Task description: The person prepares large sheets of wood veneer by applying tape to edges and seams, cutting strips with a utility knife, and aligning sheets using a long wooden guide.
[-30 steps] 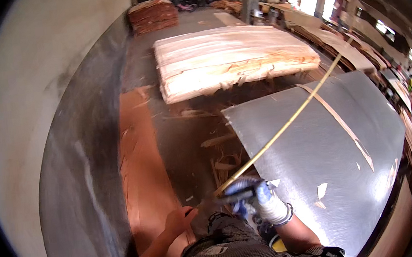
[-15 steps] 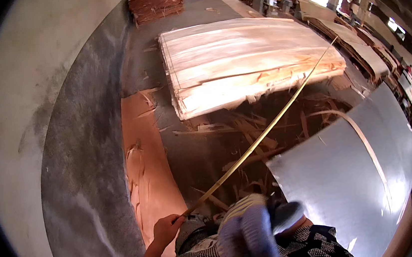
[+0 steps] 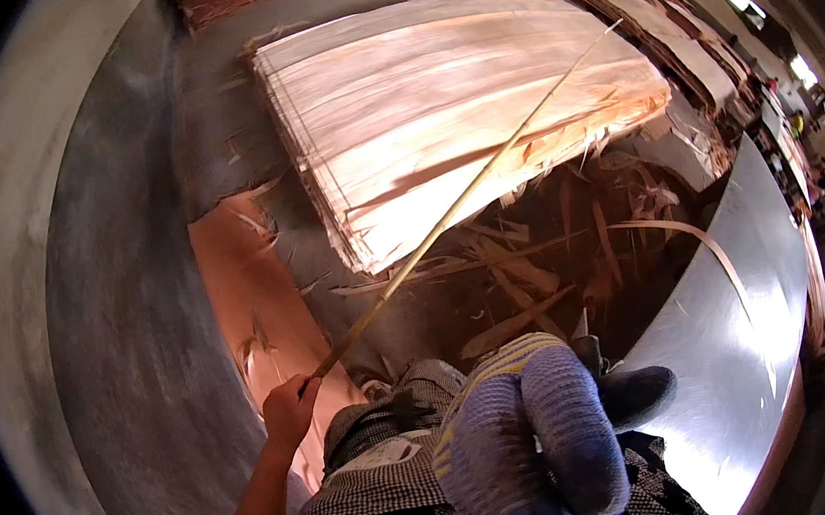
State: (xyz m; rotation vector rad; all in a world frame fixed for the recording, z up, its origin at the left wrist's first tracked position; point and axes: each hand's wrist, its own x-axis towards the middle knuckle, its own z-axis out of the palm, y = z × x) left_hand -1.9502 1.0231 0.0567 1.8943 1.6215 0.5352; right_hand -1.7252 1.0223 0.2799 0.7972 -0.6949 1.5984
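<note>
My bare left hand [image 3: 291,411] pinches the near end of a long thin pale wooden strip [image 3: 466,196] slanting toward one o'clock over the stacked veneer sheets [image 3: 438,114]; my blue-gloved right hand [image 3: 533,446] looms close, its grip unclear.

The floor strip [image 3: 137,317] left of the left hand [image 3: 291,411] lies open. Ahead, the veneer stack [image 3: 438,114] blocks passage; broken scraps [image 3: 554,263] clutter the ground before it. The metal sheet [image 3: 741,323] bounds the right. The gloved right hand [image 3: 532,436] fills the near centre.
</note>
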